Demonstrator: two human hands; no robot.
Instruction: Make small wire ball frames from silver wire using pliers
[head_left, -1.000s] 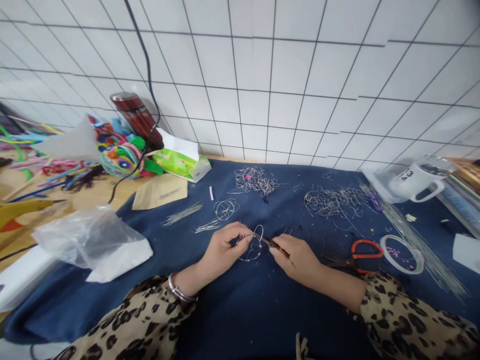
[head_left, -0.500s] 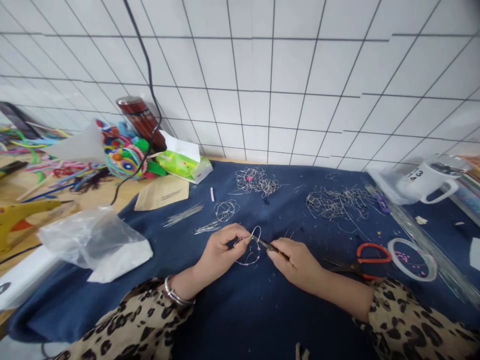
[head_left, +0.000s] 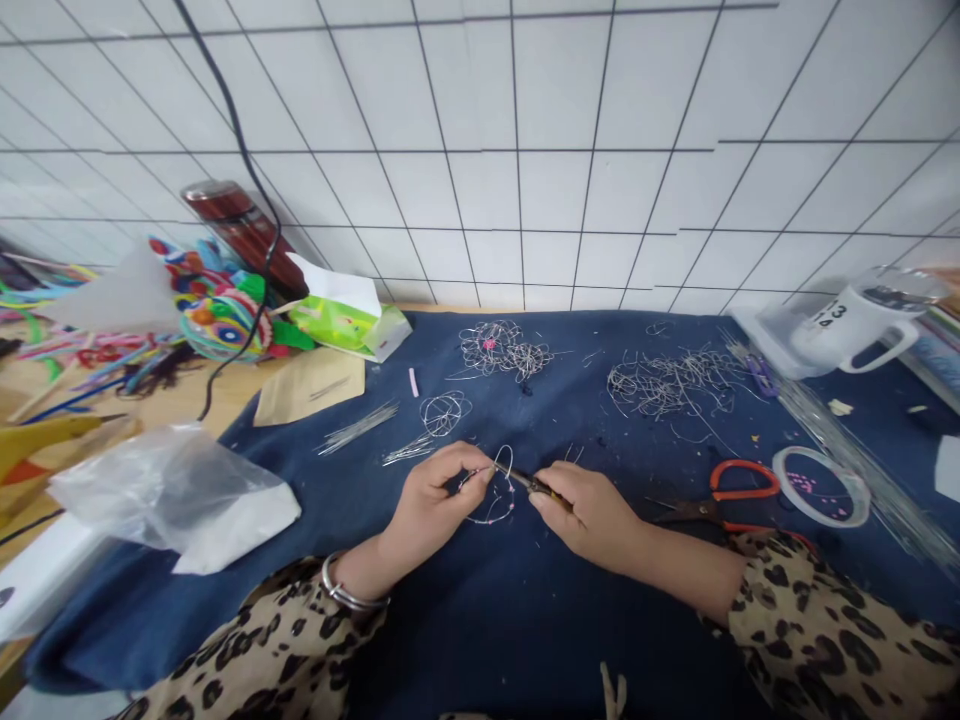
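Here, a round dish (head_left: 829, 521) holds pink beads (head_left: 802, 483); left hand (head_left: 427, 505) pinches beaded wire (head_left: 490, 521), right hand (head_left: 592, 512) clasps pliers (head_left: 533, 485).

A wooden table (head_left: 234, 392) is largely covered by a dark blue cloth (head_left: 570, 630); on the cloth are strewn a pink-flecked wire tangle (head_left: 495, 350), a larger wire heap (head_left: 664, 382), a rounded wire frame (head_left: 444, 413), a sheaf of straight wires (head_left: 360, 428) and a pale strip (head_left: 413, 382); at the right, orange-handled scissors (head_left: 709, 513) are laid near a round white dish (head_left: 778, 478) and a long wire bundle (head_left: 862, 455); on the bare wood, colourful craft strips (head_left: 105, 347) are piled
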